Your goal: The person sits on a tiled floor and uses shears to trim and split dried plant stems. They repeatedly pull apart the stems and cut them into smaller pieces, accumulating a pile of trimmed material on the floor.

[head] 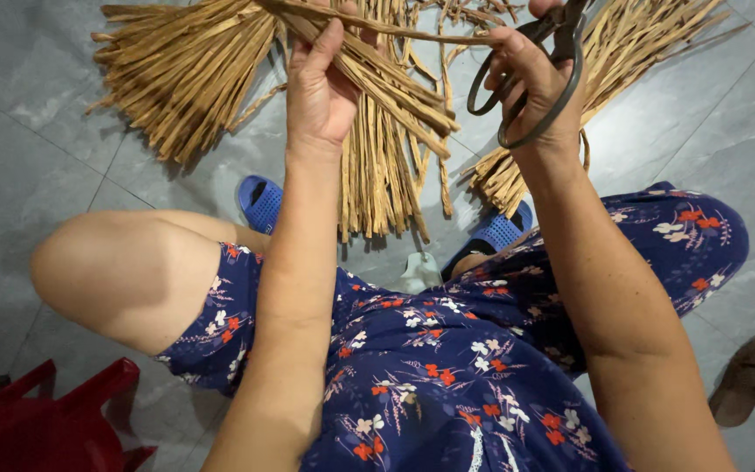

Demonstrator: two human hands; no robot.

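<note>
At upper centre, my left hand grips a bundle of dried strips. My right hand is closed through the scissors (blades hidden), mid-trim I judge; next calls for lining a strip between the blades.

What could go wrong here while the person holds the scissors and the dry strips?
The scissors in the right hand work close to the left hand, so a finger might get nicked. The dry strips in the left hand look stiff and may splinter. Loose bundles on the floor near the blue sandals could cause a slip.
</note>
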